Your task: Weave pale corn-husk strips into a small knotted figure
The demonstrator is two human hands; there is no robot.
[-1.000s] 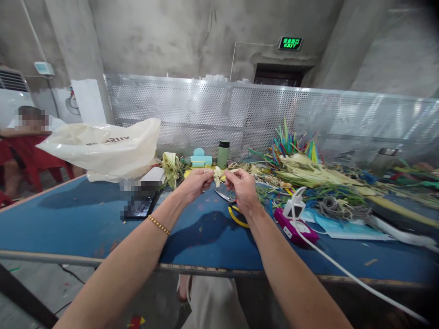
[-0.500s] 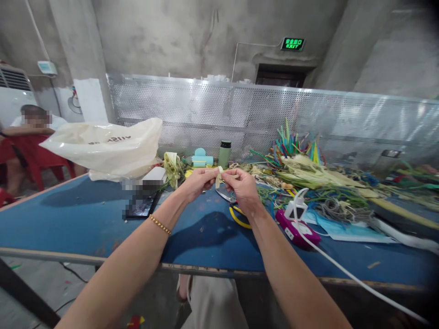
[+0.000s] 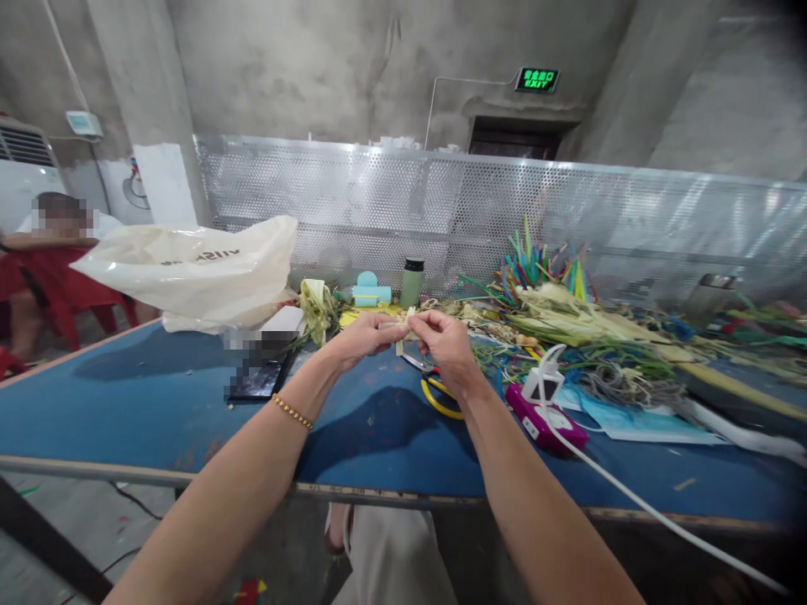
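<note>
Pale strip (image 3: 399, 345) between the fingers (image 3: 383, 329), loose end downward

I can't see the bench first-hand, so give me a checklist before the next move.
1. Left grip on the pale strip: ok, closed on it.
2. Right grip: ok, pinching the same strip.
3. Strip fully visible: not ok, partly covered.
4. Scissors apart from the right arm: cannot tell, they overlap in view.
5. White cable clear of the right arm: ok, a gap shows between them.
</note>
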